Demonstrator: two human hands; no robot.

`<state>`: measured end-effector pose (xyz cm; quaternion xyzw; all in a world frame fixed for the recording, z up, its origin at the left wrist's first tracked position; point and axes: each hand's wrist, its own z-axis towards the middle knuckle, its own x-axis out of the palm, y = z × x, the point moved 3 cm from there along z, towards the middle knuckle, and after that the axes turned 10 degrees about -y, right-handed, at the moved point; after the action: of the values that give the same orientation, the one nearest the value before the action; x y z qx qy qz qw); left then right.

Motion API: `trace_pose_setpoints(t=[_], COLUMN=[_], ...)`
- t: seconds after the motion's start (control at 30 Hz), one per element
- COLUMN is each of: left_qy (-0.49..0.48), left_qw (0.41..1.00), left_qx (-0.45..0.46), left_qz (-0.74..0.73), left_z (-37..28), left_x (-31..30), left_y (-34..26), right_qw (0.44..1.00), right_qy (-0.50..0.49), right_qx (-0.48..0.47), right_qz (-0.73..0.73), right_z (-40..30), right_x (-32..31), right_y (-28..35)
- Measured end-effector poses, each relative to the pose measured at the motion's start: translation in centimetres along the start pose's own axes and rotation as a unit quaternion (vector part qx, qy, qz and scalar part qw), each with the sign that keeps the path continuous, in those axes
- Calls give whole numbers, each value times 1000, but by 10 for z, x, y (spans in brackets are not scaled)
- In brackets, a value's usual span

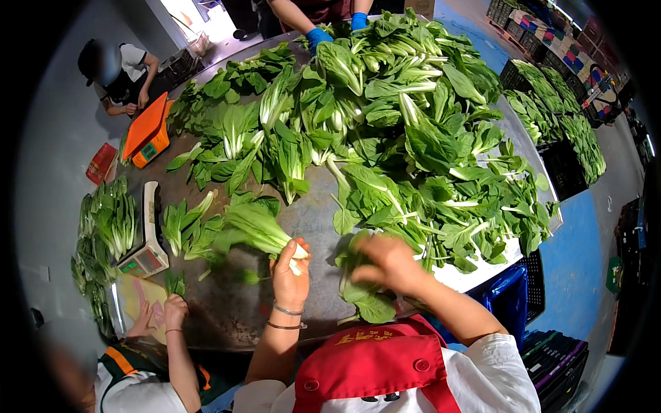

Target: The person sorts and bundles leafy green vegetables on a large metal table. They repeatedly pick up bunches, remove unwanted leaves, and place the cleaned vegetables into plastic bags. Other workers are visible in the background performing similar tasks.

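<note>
My left hand (290,273) grips a head of leafy greens like bok choy (258,227) by its white stem end, its leaves pointing up and left. Motion blurs my right hand (390,266), which hovers over loose green leaves (376,304) near the table's front edge; whether its fingers hold a leaf cannot be told. Beyond both hands a large heap of the same greens (382,129) covers much of the metal table (315,206). A few heads (191,222) lie to the left of my left hand, beside a digital scale (150,232).
An orange scale (147,131) stands at the far left. A co-worker's gloved hands (319,37) reach into the heap's far side; another co-worker's hands (175,310) work at the lower left. Packed greens (116,217) line the left edge. Crates (563,160) and a blue bag (508,294) are at the right.
</note>
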<state>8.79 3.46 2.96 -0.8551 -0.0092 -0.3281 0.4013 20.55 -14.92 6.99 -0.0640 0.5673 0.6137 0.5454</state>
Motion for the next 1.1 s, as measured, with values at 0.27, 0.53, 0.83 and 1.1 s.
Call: trace_pose_setpoints(t=[0.27, 0.53, 0.83, 1.1], left_qy=[67, 63, 19, 32], left_qw=[991, 978, 962, 981], left_qx=[-104, -144, -215, -181], left_qz=[-58, -138, -170, -54], left_z=[0, 15, 8, 16], left_x=[10, -18, 17, 13], left_y=[15, -21, 42, 60], right_qw=[960, 978, 976, 986], right_qy=[-205, -128, -121, -15], right_qx=[141, 148, 106, 38], right_qz=[-128, -71, -149, 160], right_z=[42, 26, 42, 49], right_x=[-19, -29, 39, 14], right_y=[-70, -67, -82, -34])
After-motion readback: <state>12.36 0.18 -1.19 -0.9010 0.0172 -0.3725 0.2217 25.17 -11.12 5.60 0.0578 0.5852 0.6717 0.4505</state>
